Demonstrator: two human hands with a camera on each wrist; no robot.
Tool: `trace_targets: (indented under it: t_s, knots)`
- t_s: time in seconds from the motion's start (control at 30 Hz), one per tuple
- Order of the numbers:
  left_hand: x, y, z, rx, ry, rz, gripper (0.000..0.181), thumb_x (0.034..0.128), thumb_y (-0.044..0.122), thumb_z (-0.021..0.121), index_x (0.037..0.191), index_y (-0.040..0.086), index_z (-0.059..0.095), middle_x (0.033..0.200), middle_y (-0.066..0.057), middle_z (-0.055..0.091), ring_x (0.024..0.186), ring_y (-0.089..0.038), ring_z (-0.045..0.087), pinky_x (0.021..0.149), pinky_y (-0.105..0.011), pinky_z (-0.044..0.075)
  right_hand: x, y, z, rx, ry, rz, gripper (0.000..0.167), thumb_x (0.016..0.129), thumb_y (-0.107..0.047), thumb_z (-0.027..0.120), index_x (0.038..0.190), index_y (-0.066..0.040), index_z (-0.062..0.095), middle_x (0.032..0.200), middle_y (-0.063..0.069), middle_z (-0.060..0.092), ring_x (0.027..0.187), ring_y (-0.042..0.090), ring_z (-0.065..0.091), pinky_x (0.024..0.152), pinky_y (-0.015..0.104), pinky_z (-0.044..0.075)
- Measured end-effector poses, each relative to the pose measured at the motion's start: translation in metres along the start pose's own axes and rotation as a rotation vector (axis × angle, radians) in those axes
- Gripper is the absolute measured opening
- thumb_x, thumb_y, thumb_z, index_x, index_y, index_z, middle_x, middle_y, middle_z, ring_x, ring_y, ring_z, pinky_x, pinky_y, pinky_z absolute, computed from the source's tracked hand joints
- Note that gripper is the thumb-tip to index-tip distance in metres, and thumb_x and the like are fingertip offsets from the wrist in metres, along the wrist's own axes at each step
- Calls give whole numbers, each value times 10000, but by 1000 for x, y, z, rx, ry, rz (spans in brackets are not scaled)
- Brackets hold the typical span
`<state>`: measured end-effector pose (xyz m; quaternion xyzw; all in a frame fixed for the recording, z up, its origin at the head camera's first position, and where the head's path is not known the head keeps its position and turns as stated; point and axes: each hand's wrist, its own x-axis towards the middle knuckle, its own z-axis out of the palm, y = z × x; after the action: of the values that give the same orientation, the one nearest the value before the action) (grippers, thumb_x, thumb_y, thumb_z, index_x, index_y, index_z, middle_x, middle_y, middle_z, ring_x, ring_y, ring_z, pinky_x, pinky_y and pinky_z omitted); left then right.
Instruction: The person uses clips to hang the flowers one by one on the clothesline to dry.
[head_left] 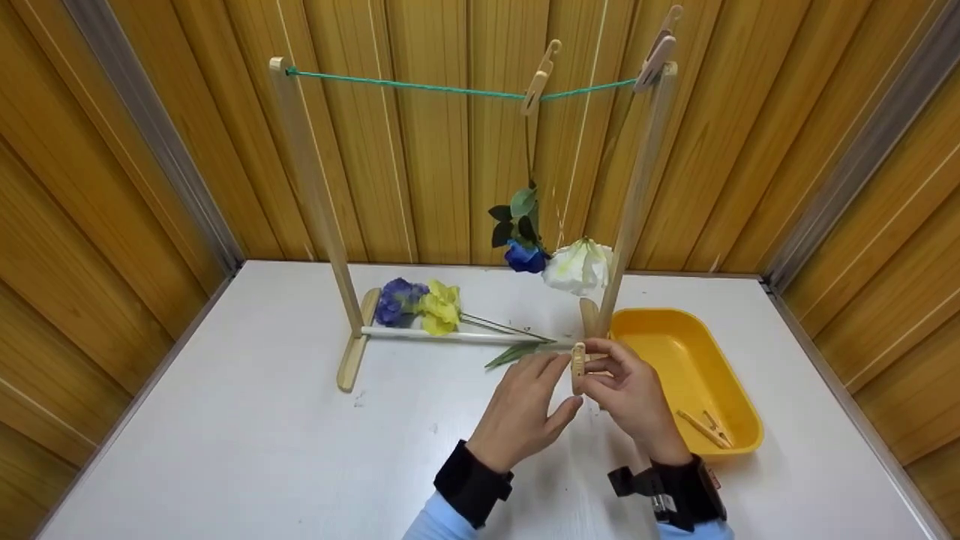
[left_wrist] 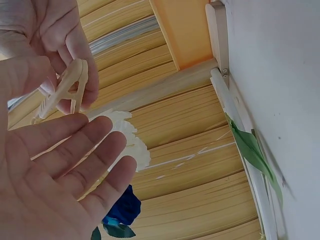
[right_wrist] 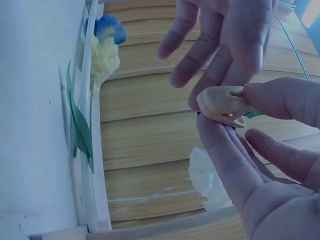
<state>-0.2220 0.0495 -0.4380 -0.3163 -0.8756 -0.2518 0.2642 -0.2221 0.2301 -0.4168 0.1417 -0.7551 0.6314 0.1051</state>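
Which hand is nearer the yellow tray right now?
Right. In the head view, the right hand, a clothespin in its grip, overlaps the left edge of the yellow tray; the left hand is farther left.

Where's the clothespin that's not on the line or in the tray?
In the head view, the clothespin is right of centre, held in the right hand, beside the left hand, left of the yellow tray.

Smooth plastic, pale wood and cloth-like finishes
The held clothespin (head_left: 578, 367) is seen in smooth, matt plastic, the yellow basin (head_left: 679, 360) in glossy plastic, the left post (head_left: 322, 202) in matt wood. Cloth-like texture is shown by the white flower (head_left: 579, 268), wood grain by the wall panels (head_left: 427, 180).
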Motion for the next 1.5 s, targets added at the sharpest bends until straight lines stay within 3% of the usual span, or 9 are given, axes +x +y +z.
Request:
trace_targets:
  t_s: [0.17, 0.33, 0.57, 0.83, 1.07, 1.5]
  knots:
    - [-1, -1, 2, 27, 58, 30, 464, 936, 302, 768, 1331, 91, 645, 1197, -24, 665, 1068, -178, 626, 918, -294, 525, -1, -1, 3, 8, -4, 37, 468, 845, 161, 724, 1297, 109, 613, 1178, 220, 679, 969, 140, 698, 846, 220, 584]
    - [-1, 1, 3, 30, 75, 26, 465, 901, 275, 811, 1301, 98, 650, 1114, -11, 648, 1005, -160, 621, 866, -267, 522, 1, -1, 4, 38, -25, 43, 485, 830, 176, 727, 1297, 106, 617, 1108, 216, 680, 962, 158, 700, 828, 249, 599]
    - [0, 2, 4, 14, 114, 33, 376, 903, 214, 803, 1236, 109, 662, 971, 6, 631, 894, -132, 612, 798, -260, 511, 0, -4, 5, 35, -23, 20, 445, 837, 169, 730, 1267, 121, 626, 1082, 232, 681, 938, 159, 706, 806, 227, 594]
    - [0, 3, 7, 13, 177, 58, 269, 897, 119, 772, 1144, 105, 666, 883, 31, 616, 799, -114, 590, 730, -245, 491, 0, -4, 5, -19, 4, 22, 330, 868, 83, 765, 1190, 73, 697, 1009, 154, 714, 891, 137, 703, 781, 208, 581]
    - [0, 5, 7, 16, 169, 64, 229, 910, 115, 752, 1122, 90, 671, 851, 8, 599, 734, -115, 542, 678, -247, 457, 0, -4, 4, -66, 14, 64, 285, 856, 66, 785, 1131, 75, 711, 948, 154, 734, 823, 112, 712, 748, 204, 569]
    - [-2, 3, 11, -1, 136, 43, 292, 928, 121, 757, 1200, 73, 664, 925, -1, 670, 833, -132, 646, 758, -262, 530, -1, -1, -1, -89, -24, -45, 336, 821, 97, 800, 1143, 99, 705, 971, 209, 740, 847, 76, 706, 746, 191, 586]
